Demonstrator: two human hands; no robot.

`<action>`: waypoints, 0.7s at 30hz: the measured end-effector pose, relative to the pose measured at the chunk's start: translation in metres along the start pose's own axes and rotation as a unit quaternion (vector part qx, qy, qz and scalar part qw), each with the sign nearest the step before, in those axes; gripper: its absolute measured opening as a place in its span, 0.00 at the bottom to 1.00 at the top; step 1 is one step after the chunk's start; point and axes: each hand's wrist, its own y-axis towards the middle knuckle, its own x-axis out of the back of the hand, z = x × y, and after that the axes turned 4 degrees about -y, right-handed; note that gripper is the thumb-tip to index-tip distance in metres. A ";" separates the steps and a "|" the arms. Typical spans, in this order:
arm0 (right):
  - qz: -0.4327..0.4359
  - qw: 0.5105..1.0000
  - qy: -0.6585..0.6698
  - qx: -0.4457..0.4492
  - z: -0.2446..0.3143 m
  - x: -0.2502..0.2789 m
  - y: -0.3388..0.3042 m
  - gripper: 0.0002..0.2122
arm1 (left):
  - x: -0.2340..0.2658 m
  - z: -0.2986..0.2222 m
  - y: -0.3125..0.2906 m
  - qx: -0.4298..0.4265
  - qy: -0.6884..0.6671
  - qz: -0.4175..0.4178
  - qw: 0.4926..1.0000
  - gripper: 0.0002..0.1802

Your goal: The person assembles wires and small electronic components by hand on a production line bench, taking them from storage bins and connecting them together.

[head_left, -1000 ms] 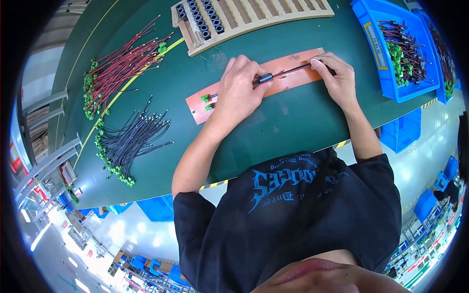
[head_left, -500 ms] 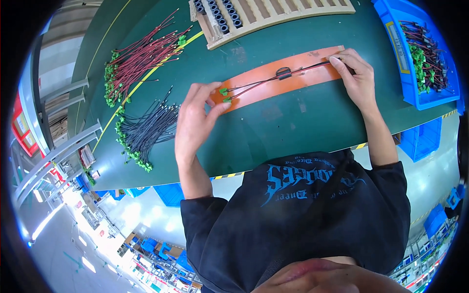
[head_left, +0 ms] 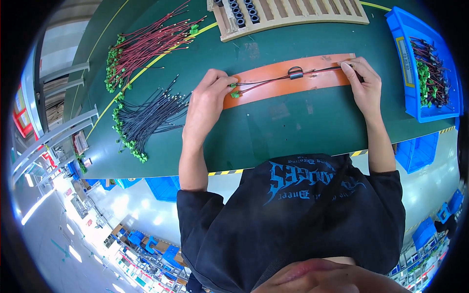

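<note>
A green connector (head_left: 233, 85) is pinched by the left hand (head_left: 206, 100), joined wires (head_left: 323, 70) by the right hand (head_left: 364, 88). Between the hands, a black core (head_left: 295, 75) is looped.

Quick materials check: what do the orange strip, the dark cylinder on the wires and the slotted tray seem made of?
Orange strip: possibly plastic sheet or laminate, semi-gloss, from its smooth, flat surface and soft sheen.
Dark cylinder: perhaps ferrite or hard plastic; its smooth surface catches a highlight, but looks alone don't settle it.
Slotted tray: likely wood or fibreboard, matte, from its dull tan colour.
</note>
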 end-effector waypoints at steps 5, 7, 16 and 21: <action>0.006 1.000 -0.009 0.001 -0.001 -0.001 0.000 0.05 | -0.004 -0.004 -0.010 0.011 -0.040 -0.043 0.998 0.10; 0.005 1.000 -0.007 0.002 -0.001 -0.001 0.000 0.05 | -0.005 -0.006 -0.015 0.035 -0.092 -0.078 0.992 0.10; 0.011 1.000 -0.007 -0.002 -0.001 -0.004 0.001 0.06 | -0.026 -0.003 -0.029 0.005 -0.064 -0.108 0.992 0.11; 0.007 1.000 -0.004 -0.003 -0.003 -0.005 -0.003 0.06 | -0.037 0.017 -0.032 -0.091 0.040 -0.153 0.983 0.12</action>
